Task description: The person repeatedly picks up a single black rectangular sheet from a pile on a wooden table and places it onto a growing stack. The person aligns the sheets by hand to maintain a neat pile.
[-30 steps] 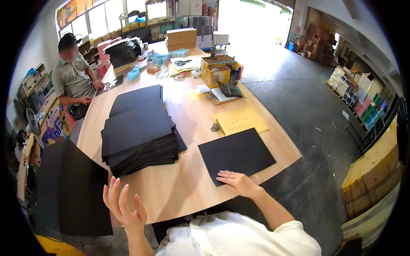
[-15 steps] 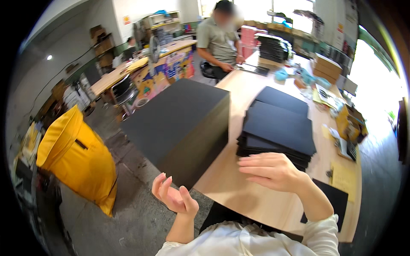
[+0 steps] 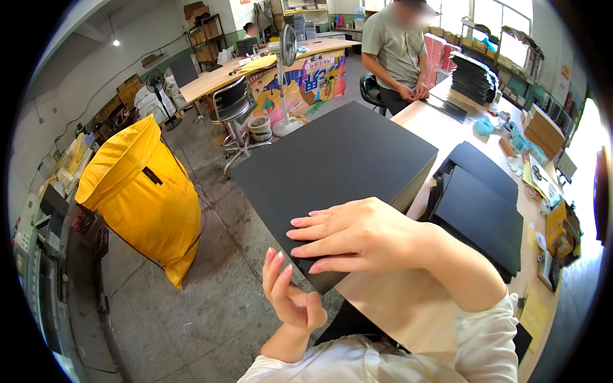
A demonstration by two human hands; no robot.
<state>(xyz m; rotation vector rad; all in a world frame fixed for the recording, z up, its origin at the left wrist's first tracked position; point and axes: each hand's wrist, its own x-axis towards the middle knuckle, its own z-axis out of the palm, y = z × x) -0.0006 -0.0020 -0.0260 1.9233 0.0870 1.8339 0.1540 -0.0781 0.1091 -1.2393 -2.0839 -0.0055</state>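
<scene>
A tall block-like stack of black sheets (image 3: pixel 338 153) stands at the left edge of the table, its top sheet smooth and flat. My right hand (image 3: pixel 357 233) is over its near corner, fingers stretched out, palm down; whether they touch the top sheet is hard to tell. Just below that corner my left hand (image 3: pixel 295 297) is turned up, fingers loosely bent and apart, with nothing in it. To the right, partly behind my right forearm, lies a lower, uneven pile of black boards (image 3: pixel 482 207).
A wooden table (image 3: pixel 396 313) runs away from me; a person (image 3: pixel 393 57) works at its far end beside a stack of black pieces (image 3: pixel 472 80). Cardboard boxes (image 3: pixel 543 131) stand along its right side. A yellow sack (image 3: pixel 143 198) and a chair (image 3: pixel 233 108) stand left on the floor.
My right hand has moved left, from beside the lower pile to over the tall stack's near corner. My left hand stays near that corner. The view has turned left.
</scene>
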